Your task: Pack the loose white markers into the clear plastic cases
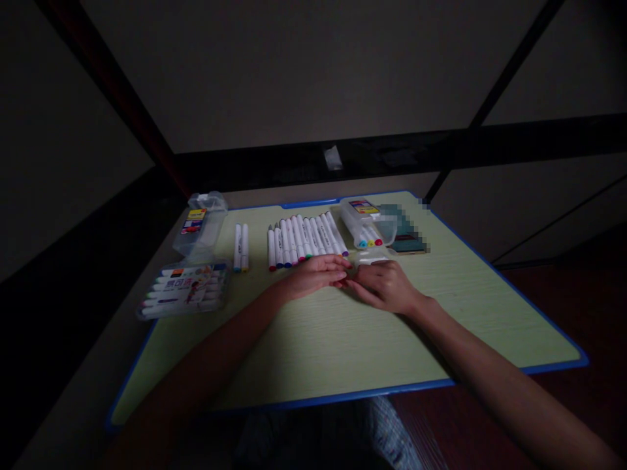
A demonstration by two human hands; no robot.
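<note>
My left hand (pixel 318 274) reaches in from the left with its fingers stretched out to the right, just in front of a row of white markers (pixel 313 238). Nothing shows in its grasp. My right hand (pixel 386 285) lies low over the table, its fingers bent and its thumb pointing left. The fingertips of both hands meet or nearly meet; whether they touch I cannot tell. Nothing is visible in my right hand. Right behind it lies a clear plastic piece (pixel 375 254), partly hidden. The markers have coloured ends facing me.
Two markers (pixel 241 248) lie apart on the left. An open clear case (pixel 200 225) stands behind a filled marker case (pixel 186 289) that overhangs the left edge. Another clear case (pixel 367 222) with several markers sits back right, beside a pixelated teal item (pixel 404 228). The table (pixel 333 352) has blue edging.
</note>
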